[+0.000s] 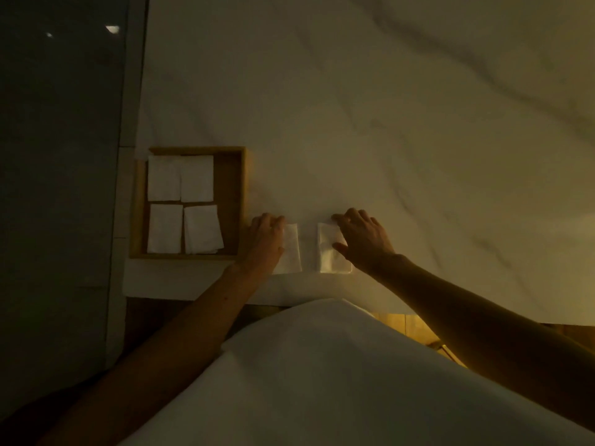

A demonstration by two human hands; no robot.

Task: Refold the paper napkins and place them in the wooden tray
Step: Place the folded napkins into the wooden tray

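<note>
A square wooden tray (230,201) sits near the table's left edge and holds several folded white napkins (180,178), laid side by side in its left part. Two more folded white napkins lie on the table to the right of the tray. My left hand (265,239) rests on the left napkin (291,252), covering its left side. My right hand (362,241) presses flat on the right napkin (328,255), fingers spread, hiding its right half. The two napkins lie apart with a narrow gap between them.
The white marble table (386,123) stretches far back and to the right. Its near edge (193,289) runs just below the napkins. A dark wall or panel (61,188) borders the left. My white garment (322,381) fills the bottom.
</note>
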